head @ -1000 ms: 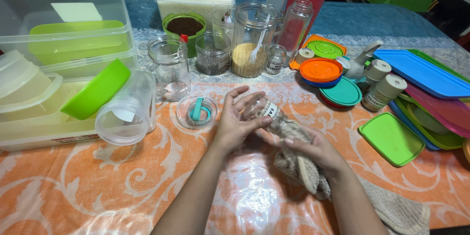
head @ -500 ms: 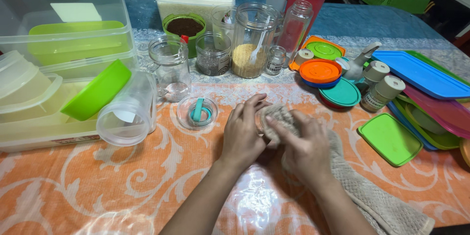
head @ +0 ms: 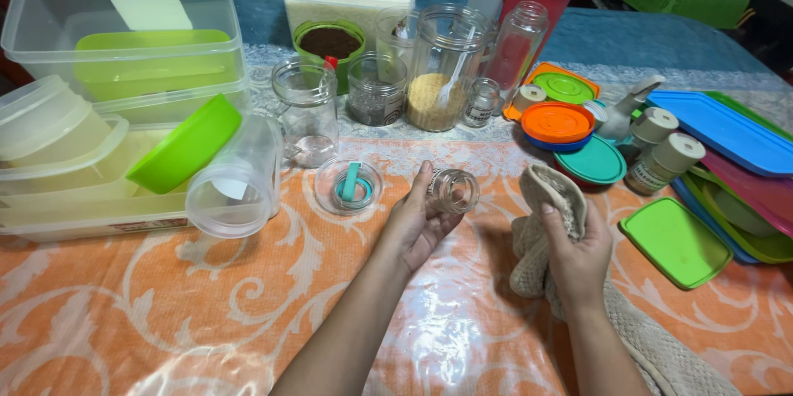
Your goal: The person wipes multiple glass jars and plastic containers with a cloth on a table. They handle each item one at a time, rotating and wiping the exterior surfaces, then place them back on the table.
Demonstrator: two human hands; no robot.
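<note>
The left hand (head: 417,218) cradles a small clear glass jar (head: 454,190) on its side, fingers curled under it and thumb along the top, with the open mouth turned toward the right hand; tipped that way, the inside is easy to see and reach. The right hand (head: 578,251) is closed around a bunched beige cloth (head: 547,210), pinching a wad of it upward so a rounded end points at the jar, while the rest of the cloth trails down toward the near edge of the table. The two hands are a little apart, and jar and cloth do not touch. Both hang just above the orange patterned table cover (head: 206,305), about midway along the near side. Just beyond the left hand lies a clear round lid with a teal clip (head: 348,185), set flat on the cover. Farther toward the left edge a large clear canister (head: 235,185) lies on its side against stacked plastic tubs (head: 58,173), with a green lid (head: 186,144) leaning there. Toward the far edge stand open glass jars, one with yellowish grains (head: 438,74). Along the right edge coloured lids are spread flat, a green square lid (head: 677,243) nearest the right hand.
</note>
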